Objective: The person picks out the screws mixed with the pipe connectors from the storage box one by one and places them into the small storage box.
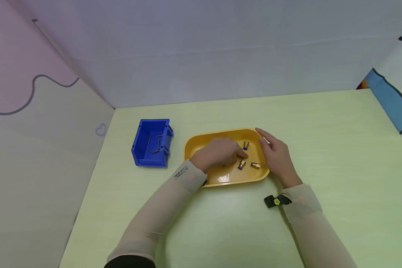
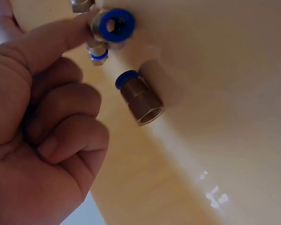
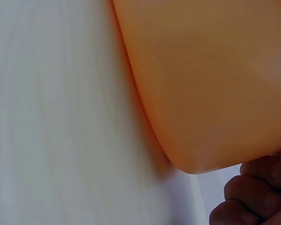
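In the head view a yellow tray [image 1: 231,180] holds several small brass fittings with blue rings, among them one fitting [image 1: 255,165] near its right end. My left hand [image 1: 217,152] reaches into the tray from the left. In the left wrist view it pinches a brass fitting [image 2: 114,26] at the fingertips, the blue ring facing the camera, its other fingers curled. Another fitting [image 2: 140,98] lies close by on the tray floor. My right hand [image 1: 277,158] grips the tray's right end; its curled fingers [image 3: 253,192] show beside the tray's outer wall [image 3: 215,93] in the right wrist view.
A blue bin [image 1: 150,162] with several thin metal pins stands on the table left of the tray. The pale table [image 1: 227,223] meets a wall [image 1: 221,67] behind and another at the left. A black band [image 1: 271,201] sits by the right wrist.
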`<state>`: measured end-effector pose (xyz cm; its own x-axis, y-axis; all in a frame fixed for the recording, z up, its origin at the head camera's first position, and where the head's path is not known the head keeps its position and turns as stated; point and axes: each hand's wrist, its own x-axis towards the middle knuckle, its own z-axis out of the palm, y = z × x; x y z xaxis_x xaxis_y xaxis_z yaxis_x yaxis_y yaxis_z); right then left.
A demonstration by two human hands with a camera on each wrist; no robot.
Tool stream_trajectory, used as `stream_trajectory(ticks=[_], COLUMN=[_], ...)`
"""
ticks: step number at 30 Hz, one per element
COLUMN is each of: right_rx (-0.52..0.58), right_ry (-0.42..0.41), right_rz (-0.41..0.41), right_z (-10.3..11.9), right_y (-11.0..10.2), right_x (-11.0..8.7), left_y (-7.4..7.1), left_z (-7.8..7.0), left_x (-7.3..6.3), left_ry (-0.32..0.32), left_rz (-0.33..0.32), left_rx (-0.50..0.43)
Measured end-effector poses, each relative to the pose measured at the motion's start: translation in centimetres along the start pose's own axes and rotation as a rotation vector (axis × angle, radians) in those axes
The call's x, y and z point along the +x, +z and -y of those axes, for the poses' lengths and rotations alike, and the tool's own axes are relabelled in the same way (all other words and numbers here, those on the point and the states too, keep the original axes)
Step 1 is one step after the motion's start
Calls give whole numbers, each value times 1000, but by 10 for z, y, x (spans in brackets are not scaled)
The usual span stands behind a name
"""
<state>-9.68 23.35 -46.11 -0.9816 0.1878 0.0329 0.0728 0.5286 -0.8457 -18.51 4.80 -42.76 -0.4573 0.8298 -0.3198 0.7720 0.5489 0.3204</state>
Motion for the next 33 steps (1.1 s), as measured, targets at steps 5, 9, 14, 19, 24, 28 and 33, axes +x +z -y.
stream_trajectory(ticks=[5,9,14,19,24,28,33], right_rx=[-1,0,5,17,16,11,17], right_ry=[12,12,-2,-6,-6,-5,-8], right_rz=[-1,-2,-4,2,-2,-5,-8], right_z=[1,1,-1,-3,-3,-3,-3], right_y=[-1,-1,0,1,1,1,0], right_x=[-1,0,1,1,1,1,1], left_y=[1,2,4,5,5,5,4], left_z=[-2,-2,0,3,2,2,2], left_x=[2,3,5,5,5,6,5], left_ry=[-4,11,39,72,105,122,136], left_rz=[-19,-46,-89,-123,-144,-146,-159], left_rx=[26,67,82,85,112,131,139])
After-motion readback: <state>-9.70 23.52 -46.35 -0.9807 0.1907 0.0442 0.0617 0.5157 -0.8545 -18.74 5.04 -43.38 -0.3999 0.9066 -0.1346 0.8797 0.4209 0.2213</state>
